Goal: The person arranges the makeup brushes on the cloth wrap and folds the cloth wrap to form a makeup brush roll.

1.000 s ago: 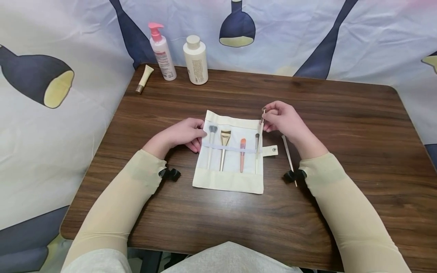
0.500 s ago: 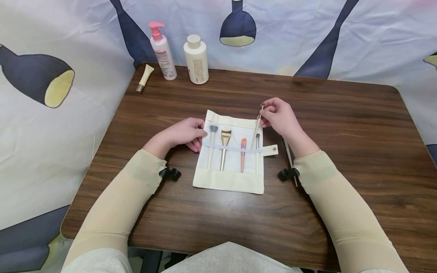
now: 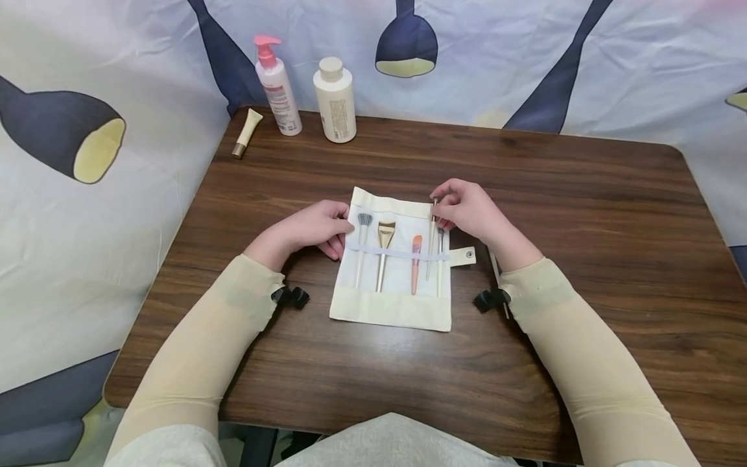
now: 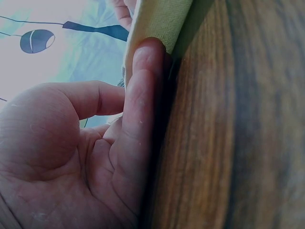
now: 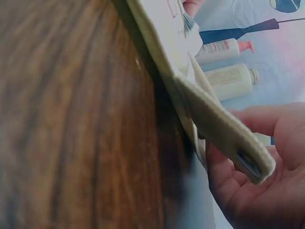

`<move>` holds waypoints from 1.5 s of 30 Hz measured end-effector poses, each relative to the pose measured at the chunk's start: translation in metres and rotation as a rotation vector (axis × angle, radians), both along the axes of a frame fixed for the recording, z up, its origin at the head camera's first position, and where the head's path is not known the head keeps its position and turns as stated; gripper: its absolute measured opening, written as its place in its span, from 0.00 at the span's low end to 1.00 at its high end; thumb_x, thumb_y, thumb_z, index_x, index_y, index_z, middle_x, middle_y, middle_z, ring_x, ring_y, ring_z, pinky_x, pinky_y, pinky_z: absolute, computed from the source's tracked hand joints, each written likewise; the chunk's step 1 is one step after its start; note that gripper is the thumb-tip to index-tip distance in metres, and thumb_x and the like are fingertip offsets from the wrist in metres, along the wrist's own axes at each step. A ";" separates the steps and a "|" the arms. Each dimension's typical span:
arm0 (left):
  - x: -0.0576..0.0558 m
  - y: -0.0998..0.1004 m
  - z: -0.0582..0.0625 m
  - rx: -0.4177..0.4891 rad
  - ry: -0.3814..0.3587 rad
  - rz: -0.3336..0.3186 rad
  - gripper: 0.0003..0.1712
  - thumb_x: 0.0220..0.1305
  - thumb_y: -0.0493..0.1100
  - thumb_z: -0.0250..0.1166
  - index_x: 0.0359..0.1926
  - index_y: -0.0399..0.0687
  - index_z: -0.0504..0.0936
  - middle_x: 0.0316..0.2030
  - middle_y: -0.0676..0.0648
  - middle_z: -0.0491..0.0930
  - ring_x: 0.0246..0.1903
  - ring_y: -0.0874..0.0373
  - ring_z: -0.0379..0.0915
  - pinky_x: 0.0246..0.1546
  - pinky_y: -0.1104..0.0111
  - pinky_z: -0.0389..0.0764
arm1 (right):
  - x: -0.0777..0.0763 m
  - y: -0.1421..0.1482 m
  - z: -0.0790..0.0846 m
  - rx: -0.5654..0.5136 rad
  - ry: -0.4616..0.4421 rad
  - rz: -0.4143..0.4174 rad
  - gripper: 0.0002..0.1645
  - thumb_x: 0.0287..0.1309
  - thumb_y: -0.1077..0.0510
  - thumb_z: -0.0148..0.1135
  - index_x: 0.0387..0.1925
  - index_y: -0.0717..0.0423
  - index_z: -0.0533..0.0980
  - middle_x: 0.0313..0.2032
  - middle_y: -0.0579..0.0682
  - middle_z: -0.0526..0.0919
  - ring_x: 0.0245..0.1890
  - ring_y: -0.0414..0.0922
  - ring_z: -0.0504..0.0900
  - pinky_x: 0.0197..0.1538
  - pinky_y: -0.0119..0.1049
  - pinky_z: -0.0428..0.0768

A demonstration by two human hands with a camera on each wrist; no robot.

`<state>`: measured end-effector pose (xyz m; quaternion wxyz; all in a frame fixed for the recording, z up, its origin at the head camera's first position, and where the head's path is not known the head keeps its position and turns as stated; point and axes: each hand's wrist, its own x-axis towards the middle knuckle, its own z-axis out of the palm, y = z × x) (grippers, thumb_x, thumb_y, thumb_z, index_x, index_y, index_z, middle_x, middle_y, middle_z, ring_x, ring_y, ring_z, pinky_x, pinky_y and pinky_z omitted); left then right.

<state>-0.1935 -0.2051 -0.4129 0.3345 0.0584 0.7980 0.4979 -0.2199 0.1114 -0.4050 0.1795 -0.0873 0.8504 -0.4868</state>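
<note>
A cream cloth makeup brush roll lies unrolled on the table. Under its elastic band sit a grey-tipped brush, a wide gold brush, a short orange brush and a thin dark-tipped brush. My left hand holds the roll's left edge, thumb above and fingers behind the cloth. With my right hand I pinch a slim makeup brush near its upper end; its handle points down across the band, between the orange and dark-tipped brushes. Whether it is under the band I cannot tell.
Right of the roll sticks out its snap strap, large in the right wrist view. Another slim stick lies partly under my right wrist. A pump bottle, a white bottle and a small tube occupy the back left.
My right hand has shifted left and then down with the slim brush. Its handle has moved from beside the dark-tipped brush to its left, reaching past the band. My left hand stays put.
</note>
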 end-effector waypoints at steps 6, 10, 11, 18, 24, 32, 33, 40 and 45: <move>-0.001 0.000 0.000 -0.009 0.001 -0.001 0.07 0.76 0.38 0.52 0.44 0.36 0.71 0.25 0.41 0.80 0.21 0.55 0.82 0.27 0.61 0.89 | 0.003 0.001 -0.002 0.095 0.000 0.088 0.15 0.68 0.60 0.66 0.53 0.59 0.77 0.29 0.55 0.85 0.28 0.49 0.83 0.30 0.37 0.83; -0.001 0.001 0.000 -0.014 -0.001 -0.005 0.07 0.75 0.38 0.52 0.44 0.36 0.71 0.25 0.42 0.80 0.21 0.55 0.82 0.27 0.62 0.89 | 0.005 0.002 -0.002 0.119 -0.024 0.122 0.14 0.67 0.58 0.68 0.50 0.59 0.78 0.31 0.54 0.86 0.29 0.50 0.82 0.32 0.38 0.82; -0.001 0.001 0.001 -0.013 -0.003 -0.007 0.07 0.75 0.38 0.52 0.44 0.36 0.71 0.25 0.42 0.80 0.21 0.55 0.82 0.27 0.61 0.89 | 0.005 0.002 -0.002 0.122 -0.030 0.125 0.13 0.67 0.58 0.68 0.49 0.60 0.79 0.32 0.54 0.86 0.29 0.50 0.82 0.33 0.38 0.82; -0.002 0.002 0.000 -0.010 -0.001 -0.011 0.07 0.75 0.37 0.52 0.43 0.36 0.71 0.24 0.42 0.80 0.21 0.55 0.81 0.26 0.62 0.89 | 0.006 0.004 -0.002 0.143 -0.051 0.125 0.10 0.71 0.59 0.63 0.42 0.61 0.85 0.33 0.55 0.88 0.31 0.47 0.83 0.36 0.35 0.85; -0.001 0.003 0.000 -0.012 -0.007 -0.009 0.07 0.75 0.38 0.52 0.43 0.36 0.71 0.25 0.41 0.81 0.21 0.55 0.82 0.26 0.61 0.89 | 0.006 0.005 -0.002 0.150 -0.049 0.134 0.10 0.71 0.59 0.63 0.40 0.60 0.87 0.32 0.53 0.88 0.31 0.46 0.84 0.36 0.34 0.85; 0.000 0.004 0.004 -0.019 -0.007 0.001 0.07 0.75 0.38 0.52 0.43 0.36 0.71 0.25 0.41 0.80 0.21 0.54 0.82 0.27 0.61 0.89 | 0.007 0.006 0.000 0.172 -0.028 0.139 0.09 0.70 0.59 0.64 0.40 0.59 0.87 0.32 0.53 0.88 0.32 0.47 0.84 0.37 0.35 0.85; 0.000 0.003 0.003 -0.020 -0.008 0.001 0.07 0.75 0.38 0.52 0.43 0.36 0.71 0.25 0.41 0.80 0.21 0.54 0.82 0.27 0.61 0.89 | 0.007 0.006 0.000 0.170 -0.022 0.135 0.09 0.70 0.59 0.64 0.40 0.59 0.87 0.33 0.53 0.88 0.32 0.47 0.84 0.37 0.35 0.85; -0.001 0.004 0.001 -0.020 -0.010 -0.003 0.07 0.75 0.38 0.52 0.43 0.37 0.71 0.25 0.41 0.81 0.22 0.55 0.82 0.27 0.61 0.89 | 0.008 0.019 0.016 0.171 0.044 0.074 0.11 0.70 0.56 0.65 0.44 0.59 0.87 0.34 0.56 0.88 0.34 0.49 0.84 0.40 0.41 0.86; 0.000 0.004 0.001 -0.026 -0.002 0.009 0.07 0.76 0.38 0.52 0.42 0.37 0.71 0.25 0.41 0.81 0.22 0.54 0.82 0.27 0.61 0.89 | 0.010 0.028 0.031 0.159 0.047 0.059 0.12 0.70 0.57 0.64 0.47 0.62 0.84 0.37 0.61 0.87 0.36 0.53 0.85 0.41 0.43 0.87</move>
